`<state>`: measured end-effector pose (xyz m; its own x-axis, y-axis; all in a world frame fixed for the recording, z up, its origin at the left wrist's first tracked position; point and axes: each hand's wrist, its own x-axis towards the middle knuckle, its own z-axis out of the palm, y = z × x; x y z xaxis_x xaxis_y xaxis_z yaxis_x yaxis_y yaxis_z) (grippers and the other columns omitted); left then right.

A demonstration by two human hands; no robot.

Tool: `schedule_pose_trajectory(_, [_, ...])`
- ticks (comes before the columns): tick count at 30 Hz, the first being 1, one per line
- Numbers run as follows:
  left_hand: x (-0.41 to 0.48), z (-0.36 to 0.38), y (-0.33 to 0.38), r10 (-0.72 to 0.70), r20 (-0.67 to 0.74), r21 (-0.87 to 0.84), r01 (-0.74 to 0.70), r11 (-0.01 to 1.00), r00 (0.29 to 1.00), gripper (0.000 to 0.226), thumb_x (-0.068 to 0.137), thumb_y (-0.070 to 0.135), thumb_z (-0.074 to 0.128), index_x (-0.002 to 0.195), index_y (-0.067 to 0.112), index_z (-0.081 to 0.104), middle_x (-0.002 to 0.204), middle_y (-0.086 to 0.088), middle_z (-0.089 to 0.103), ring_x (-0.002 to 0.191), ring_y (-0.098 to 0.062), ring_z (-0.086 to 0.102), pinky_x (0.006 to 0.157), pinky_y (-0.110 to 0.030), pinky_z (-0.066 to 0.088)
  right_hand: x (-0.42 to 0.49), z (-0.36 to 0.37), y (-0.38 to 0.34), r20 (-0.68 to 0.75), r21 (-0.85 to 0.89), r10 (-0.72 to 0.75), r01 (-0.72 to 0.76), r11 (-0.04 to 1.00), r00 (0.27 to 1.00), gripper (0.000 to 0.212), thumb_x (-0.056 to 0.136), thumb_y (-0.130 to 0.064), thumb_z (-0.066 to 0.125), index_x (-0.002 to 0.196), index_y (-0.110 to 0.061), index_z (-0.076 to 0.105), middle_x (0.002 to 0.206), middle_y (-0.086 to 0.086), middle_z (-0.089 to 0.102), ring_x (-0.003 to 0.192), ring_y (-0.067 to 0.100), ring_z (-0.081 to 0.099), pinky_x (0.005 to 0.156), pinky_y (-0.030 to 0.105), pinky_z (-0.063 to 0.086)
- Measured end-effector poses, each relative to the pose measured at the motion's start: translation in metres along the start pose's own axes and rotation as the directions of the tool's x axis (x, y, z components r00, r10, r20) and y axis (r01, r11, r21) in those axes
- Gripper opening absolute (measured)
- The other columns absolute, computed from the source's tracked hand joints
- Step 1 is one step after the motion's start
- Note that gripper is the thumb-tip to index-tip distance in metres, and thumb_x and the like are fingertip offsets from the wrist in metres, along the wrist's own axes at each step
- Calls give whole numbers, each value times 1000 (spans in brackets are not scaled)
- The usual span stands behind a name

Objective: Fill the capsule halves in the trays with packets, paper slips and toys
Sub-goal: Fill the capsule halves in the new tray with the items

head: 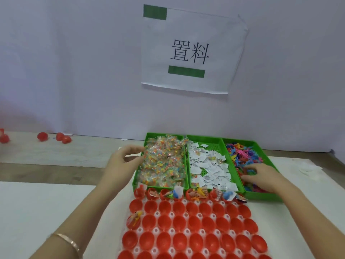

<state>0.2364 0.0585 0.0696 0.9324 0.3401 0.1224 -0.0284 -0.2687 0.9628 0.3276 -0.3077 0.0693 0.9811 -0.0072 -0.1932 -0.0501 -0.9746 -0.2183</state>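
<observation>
Reaching into two green bins [261,196] at once, you are at the picking step. Your left hand [124,156] curls at the edge of the packets [164,161], your right hand [261,177] digs among the toys [242,152]; I cannot tell whether either grips anything. Next, drop pieces into the empty capsule halves [194,223] below the filled far row.

Single head view: close above capsule tray [157,214], facing forward-down toward wall sign [190,53].

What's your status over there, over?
Left hand open at packet bin. Right hand among toys, grip unclear. Far row of capsule halves filled, most empty. Nothing blocking.
</observation>
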Motion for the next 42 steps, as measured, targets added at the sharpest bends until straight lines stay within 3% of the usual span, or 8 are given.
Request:
schedule_pose_trajectory(6, [36,53,14,-16,299,422,-117,899,954,20,88,16,65,103,28,68,111,4,65,91,-16,64,71,-30,54,3,10,2,-71,125,-5,13,992,997,19,86,-28,71,102,-17,75,109,0,72,86,11,59,81,24,44])
schedule_pose_trajectory(13, [46,104,26,37,499,501,-323,803,866,28,88,16,63,114,26,67,118,5,61,83,-4,57,64,-16,47,-5,21,10,-285,397,58,63,916,957,14,77,-12,79,83,-18,67,79,-8,64,77,11,60,63,23,40])
schedule_pose_trajectory(19, [41,147,33,-19,650,586,-486,648,759,25,91,27,63,115,23,67,121,0,64,106,-17,60,92,-33,49,-18,44,19,-533,675,240,236,699,811,24,77,-1,74,78,-23,65,77,-3,68,73,9,63,62,18,50])
schedule_pose_trajectory(21, [39,160,31,-51,656,639,-519,568,753,17,90,37,63,99,24,69,103,2,68,103,-21,63,93,-36,46,-21,51,24,-585,715,293,310,627,756,24,80,-1,72,81,-24,66,80,-1,69,73,9,63,62,10,49])
schedule_pose_trajectory(24, [38,175,26,-83,614,704,-497,508,785,27,87,41,66,102,19,71,98,2,72,98,-21,64,99,-39,40,-22,52,27,-603,734,311,357,578,735,21,84,-4,70,87,-25,68,85,0,70,73,7,63,71,12,50])
schedule_pose_trajectory(31, [46,186,25,-180,586,723,-409,557,790,10,84,30,71,91,22,73,80,10,67,99,-17,63,97,-39,34,-27,31,23,-642,759,341,506,409,687,27,86,-3,67,89,-29,69,87,-6,71,77,2,65,75,13,53])
schedule_pose_trajectory(35, [47,187,26,-205,561,733,-366,574,802,25,82,30,74,104,20,69,69,17,56,99,-17,62,97,-37,33,-30,29,14,-646,761,346,539,362,680,29,86,-2,68,87,-31,68,85,-5,71,75,1,65,74,13,53])
schedule_pose_trajectory(42, [48,191,27,-285,532,779,-329,535,797,19,87,14,55,104,13,64,105,-2,69,97,-22,59,104,-47,29,-32,29,7,-659,749,308,556,361,687,32,86,-1,68,85,-33,69,83,-9,70,74,2,65,72,11,51])
